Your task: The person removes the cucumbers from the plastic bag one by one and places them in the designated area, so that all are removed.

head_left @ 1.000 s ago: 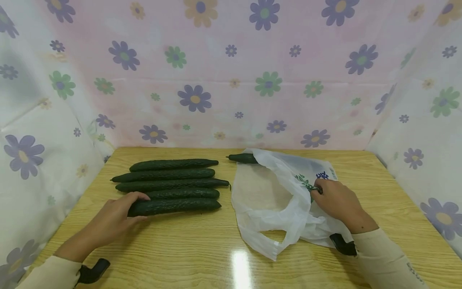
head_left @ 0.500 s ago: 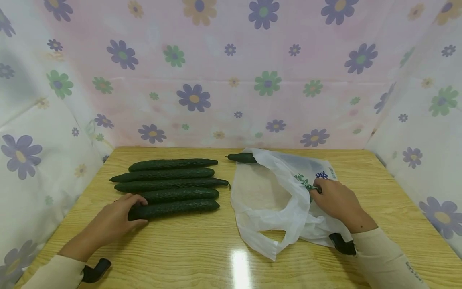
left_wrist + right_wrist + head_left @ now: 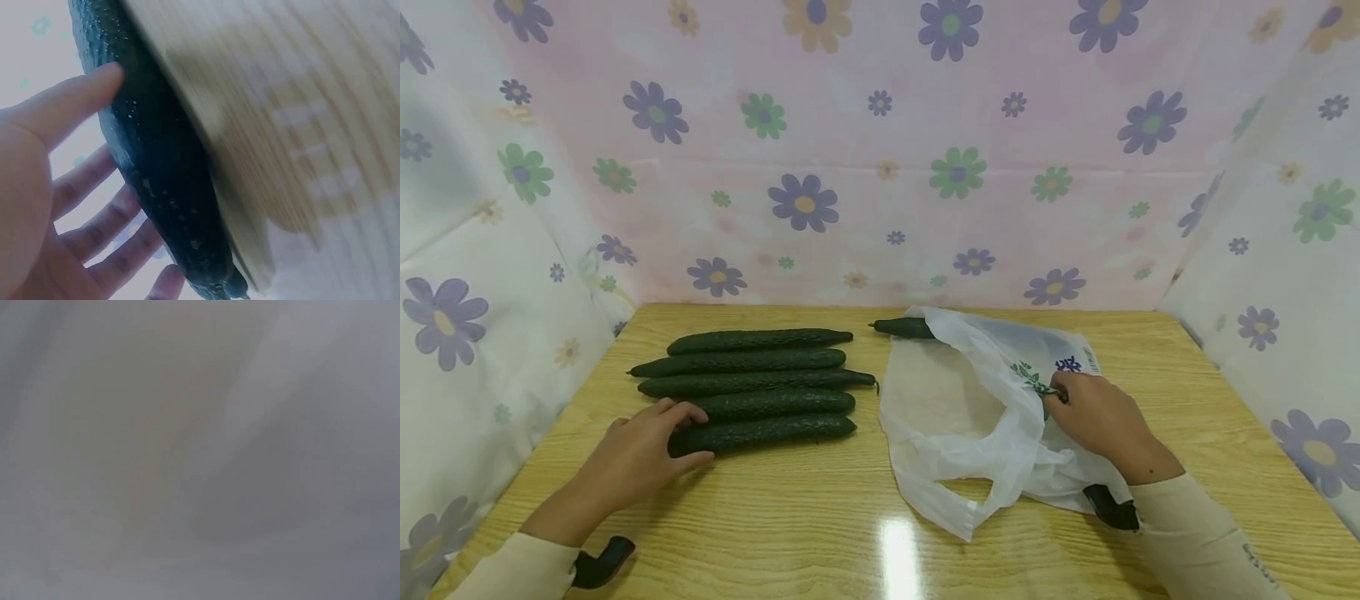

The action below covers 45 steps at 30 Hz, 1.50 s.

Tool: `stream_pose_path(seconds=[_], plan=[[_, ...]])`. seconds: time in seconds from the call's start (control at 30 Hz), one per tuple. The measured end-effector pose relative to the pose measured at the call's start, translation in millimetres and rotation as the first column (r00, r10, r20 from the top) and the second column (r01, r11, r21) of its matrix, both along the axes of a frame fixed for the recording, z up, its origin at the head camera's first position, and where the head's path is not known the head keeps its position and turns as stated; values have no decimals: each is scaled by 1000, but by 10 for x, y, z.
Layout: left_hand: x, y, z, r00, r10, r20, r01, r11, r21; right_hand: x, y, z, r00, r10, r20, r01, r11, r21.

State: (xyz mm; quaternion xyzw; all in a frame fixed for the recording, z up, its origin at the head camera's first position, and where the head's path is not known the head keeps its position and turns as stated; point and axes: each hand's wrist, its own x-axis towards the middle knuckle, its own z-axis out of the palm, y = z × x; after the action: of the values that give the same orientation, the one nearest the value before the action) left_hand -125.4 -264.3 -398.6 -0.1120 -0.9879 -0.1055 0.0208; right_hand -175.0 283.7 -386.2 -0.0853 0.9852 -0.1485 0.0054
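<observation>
At the left of the table several dark green cucumbers [image 3: 752, 360] lie side by side in a row. My left hand [image 3: 632, 458] is at the left end of the nearest cucumber [image 3: 767, 432]. In the left wrist view the thumb [image 3: 94, 87] touches this cucumber, while the spread fingers reach past its other side and are partly hidden. My right hand [image 3: 1105, 421] grips the white plastic bag [image 3: 940, 392] at its printed part. From the bag's far left edge pokes the end of another cucumber [image 3: 901, 327]; the rest is covered. Blurred pale plastic fills the right wrist view.
Everything lies on a wood-grain table [image 3: 805, 533]. Flower-printed cloth [image 3: 880, 200] stands at the back and both sides. The bag's handle loops [image 3: 958, 492] spread towards the near edge.
My left hand has loosened slightly, its thumb now straighter and a little away from the cucumber's near side in the head view. The cucumbers, bag and right hand stay in place.
</observation>
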Motion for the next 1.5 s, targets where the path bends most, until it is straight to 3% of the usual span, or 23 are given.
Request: stream_pose_path(seconds=[0.17,0.43,0.73,0.97,1.5], plan=[[-3,96,52,999,10,-44,-8,999,40,-8,4,6,1000,1,-2,-1,1000,-2],[-61,339,72,990,-22,-141,33,997,76,-2,-3,13,1000,1,9,-1,1000,-7],[-118,697,75,982,-45,-181,72,987,145,-18,-9,48,1000,8,-13,-8,1000,-9],[-247,972,81,963,-92,-253,136,977,162,11,-11,35,1000,3,9,-3,1000,-11],[-462,1538,239,922,-165,-350,242,951,191,-6,-19,19,1000,16,11,-16,1000,-12]])
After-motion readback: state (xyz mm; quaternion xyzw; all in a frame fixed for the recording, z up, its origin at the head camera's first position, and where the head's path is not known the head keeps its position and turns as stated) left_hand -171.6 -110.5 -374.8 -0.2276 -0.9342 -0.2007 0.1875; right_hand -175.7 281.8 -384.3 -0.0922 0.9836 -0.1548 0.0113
